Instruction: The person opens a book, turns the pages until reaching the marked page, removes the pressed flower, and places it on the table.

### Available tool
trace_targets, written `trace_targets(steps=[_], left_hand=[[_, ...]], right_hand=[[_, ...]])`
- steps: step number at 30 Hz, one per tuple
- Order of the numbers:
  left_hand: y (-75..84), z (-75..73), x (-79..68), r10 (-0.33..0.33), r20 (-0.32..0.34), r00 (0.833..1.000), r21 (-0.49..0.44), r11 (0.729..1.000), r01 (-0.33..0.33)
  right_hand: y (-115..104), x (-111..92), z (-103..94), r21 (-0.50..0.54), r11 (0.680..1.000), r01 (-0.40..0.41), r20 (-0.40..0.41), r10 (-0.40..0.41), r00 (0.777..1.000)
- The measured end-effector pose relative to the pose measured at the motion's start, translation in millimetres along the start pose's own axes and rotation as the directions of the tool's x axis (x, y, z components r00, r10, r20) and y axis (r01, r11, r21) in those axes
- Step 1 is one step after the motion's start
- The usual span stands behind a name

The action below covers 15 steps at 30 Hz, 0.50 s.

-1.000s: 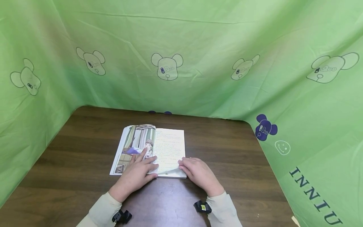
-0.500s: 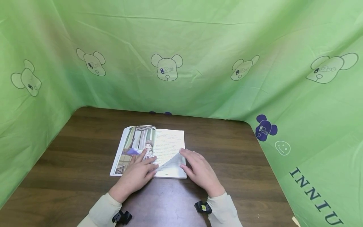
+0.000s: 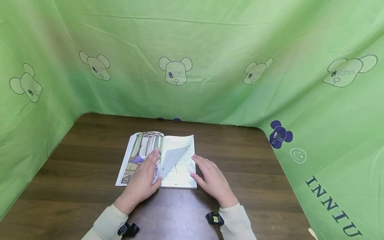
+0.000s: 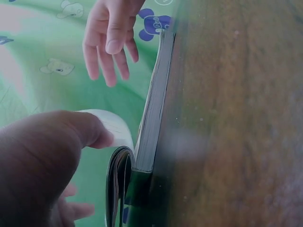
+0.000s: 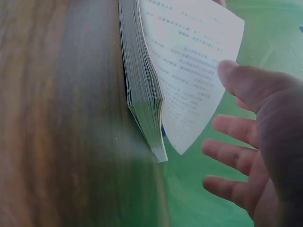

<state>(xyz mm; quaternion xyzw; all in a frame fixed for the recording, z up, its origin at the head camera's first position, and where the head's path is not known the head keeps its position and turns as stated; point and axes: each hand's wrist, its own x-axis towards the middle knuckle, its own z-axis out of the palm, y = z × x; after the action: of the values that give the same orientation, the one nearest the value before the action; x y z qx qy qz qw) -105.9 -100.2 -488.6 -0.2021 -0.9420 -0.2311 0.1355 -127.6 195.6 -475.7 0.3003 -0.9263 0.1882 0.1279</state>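
Note:
An open book (image 3: 184, 175) lies on the table, a colour picture (image 3: 147, 143) on its left side and printed text on its right. One page (image 3: 173, 160) stands partly lifted from the right side, bending over toward the left. My left hand (image 3: 139, 186) lies over the picture side with fingers straight and together, its thumb near the spine at the foot of the lifted page. In the left wrist view that page (image 4: 116, 125) curves up beside the thumb. My right hand (image 3: 213, 181) is at the book's right edge, fingers spread, holding nothing; the right wrist view shows the raised page (image 5: 189, 71) beside its thumb.
Dark brown wooden table (image 3: 246, 160) surrounds the book. Green cloth (image 3: 210, 40) with bear-head drawings hangs behind and at both sides. Each wrist carries a small black device, the right one (image 3: 214, 219) having a yellow mark.
The page corner has come up from the lower right and folded leftward. My right hand has released it and opened; my left fingers have closed together and shifted left off the text page.

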Motion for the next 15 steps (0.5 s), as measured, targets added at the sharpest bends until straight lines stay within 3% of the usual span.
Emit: trace_targets(steps=[5,8,15], left_hand=[[-1.0,0.0,-0.2,-0.033,-0.05,0.998,0.012,0.999,0.033],[-1.3,-0.3,-0.1,-0.034,-0.085,0.996,0.032,0.999,0.037],[-3.3,-1.2,0.2,0.022,-0.159,0.987,0.122,0.993,-0.002]], right_hand=[[-2.9,-2.8,0.6,0.05,0.997,0.067,0.137,-0.073,0.988],[-5.3,-4.0,0.1,0.083,0.995,0.063,0.215,-0.08,0.973],[-6.1,-4.5,0.0,0.099,0.995,0.028,0.265,-0.054,0.963]])
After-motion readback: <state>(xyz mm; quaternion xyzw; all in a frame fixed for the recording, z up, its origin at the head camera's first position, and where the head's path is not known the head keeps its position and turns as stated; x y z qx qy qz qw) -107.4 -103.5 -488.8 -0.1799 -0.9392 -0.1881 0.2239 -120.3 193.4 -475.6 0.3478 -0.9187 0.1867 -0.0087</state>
